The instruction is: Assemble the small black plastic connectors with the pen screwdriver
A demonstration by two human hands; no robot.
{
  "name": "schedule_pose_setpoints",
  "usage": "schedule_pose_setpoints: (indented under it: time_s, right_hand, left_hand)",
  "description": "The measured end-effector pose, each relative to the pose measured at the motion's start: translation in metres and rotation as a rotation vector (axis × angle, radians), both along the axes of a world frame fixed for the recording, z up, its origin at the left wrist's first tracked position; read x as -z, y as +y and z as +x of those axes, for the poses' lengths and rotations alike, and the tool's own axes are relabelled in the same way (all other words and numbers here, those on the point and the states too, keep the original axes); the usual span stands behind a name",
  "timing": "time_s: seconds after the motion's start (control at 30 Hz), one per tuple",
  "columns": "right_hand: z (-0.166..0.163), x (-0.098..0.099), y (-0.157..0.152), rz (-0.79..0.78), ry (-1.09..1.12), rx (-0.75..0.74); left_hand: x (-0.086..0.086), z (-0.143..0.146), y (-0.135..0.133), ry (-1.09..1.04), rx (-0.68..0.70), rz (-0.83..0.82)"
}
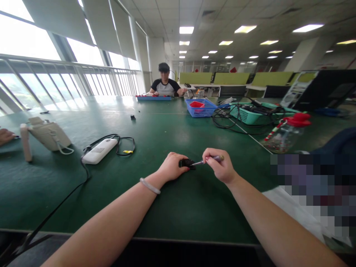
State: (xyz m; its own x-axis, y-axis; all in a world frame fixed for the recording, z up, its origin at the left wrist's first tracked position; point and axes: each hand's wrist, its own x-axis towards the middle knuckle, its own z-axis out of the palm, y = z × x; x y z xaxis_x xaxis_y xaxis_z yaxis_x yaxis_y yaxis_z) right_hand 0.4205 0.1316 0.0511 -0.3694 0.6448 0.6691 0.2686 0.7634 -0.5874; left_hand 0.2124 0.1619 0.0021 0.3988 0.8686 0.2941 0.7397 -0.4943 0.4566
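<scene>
On the green tabletop (155, 144), my left hand (172, 166) grips a small black part (188, 163) between thumb and fingers; its exact kind is too small to make out. My right hand (221, 167) is closed round the handle of a screwdriver (200, 162). The screwdriver's thin metal shaft points left, and its tip meets the black part or lies right at it. A pale bangle (150, 185) circles my left wrist.
A white power bank (100, 151) with a black cable and a beige device (50, 135) lie to the left. A blue basket (200, 110), a green basket (247, 117) with cables and a red-lidded bottle (286, 135) stand right. Opposite sits a person (164, 86).
</scene>
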Motion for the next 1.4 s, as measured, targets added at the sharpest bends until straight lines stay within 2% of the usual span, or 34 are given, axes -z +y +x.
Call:
schedule_pose_setpoints:
  time_s: [0.2, 0.47, 0.6, 0.9, 1.4]
  right_hand:
    - [-0.006, 0.0, -0.005, 0.25, -0.262, 0.011]
    - [-0.022, -0.006, -0.017, 0.573, -0.571, -0.059]
    - [-0.023, -0.004, -0.018, 0.634, -0.587, -0.062]
    - [-0.013, -0.002, -0.01, 0.524, -0.406, -0.035]
    - [0.004, 0.012, 0.009, 0.024, 0.041, 0.149]
  left_hand:
    - [0.003, -0.001, 0.002, -0.003, 0.019, 0.009]
    - [0.005, -0.001, 0.002, 0.011, 0.028, 0.036]
    - [0.004, -0.001, 0.002, 0.002, 0.014, 0.032]
    - [0.005, -0.001, 0.004, 0.002, -0.002, 0.03]
    - [0.002, -0.003, 0.002, -0.003, 0.02, -0.001]
